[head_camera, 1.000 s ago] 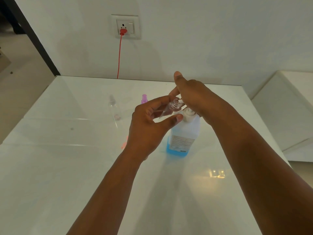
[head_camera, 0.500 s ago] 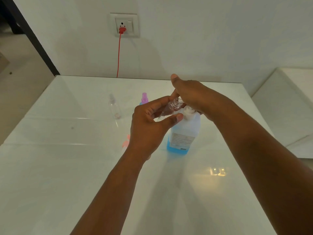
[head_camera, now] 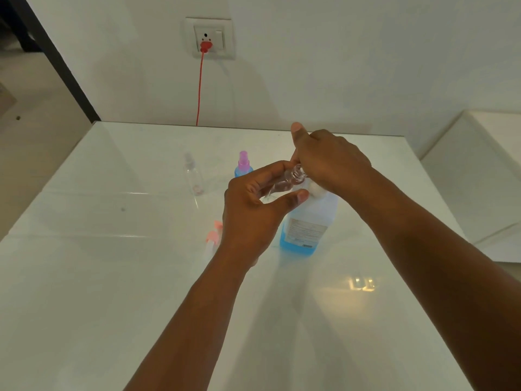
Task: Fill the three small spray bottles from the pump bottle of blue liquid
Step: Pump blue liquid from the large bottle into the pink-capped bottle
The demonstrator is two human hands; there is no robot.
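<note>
My left hand (head_camera: 253, 210) grips a small clear uncapped spray bottle (head_camera: 290, 180), tilted with its open neck toward the pump head. My right hand (head_camera: 329, 162) rests on top of the pump bottle (head_camera: 307, 224), covering the pump; its blue liquid shows low in the body. A small bottle with blue liquid and a pink sprayer (head_camera: 243, 165) stands behind my left hand. A clear small bottle with its cap (head_camera: 193, 176) stands further left. A pink sprayer top (head_camera: 212, 238) lies on the table by my left wrist.
The white glossy table (head_camera: 112, 277) meets the wall at the back. A red cord (head_camera: 199, 88) hangs from the wall socket (head_camera: 210, 38) down behind the table. A white ledge (head_camera: 479, 179) lies to the right, past the table edge.
My right hand has sunk a little onto the pump head. The left hand keeps the small bottle at the spout with hardly any shift.
</note>
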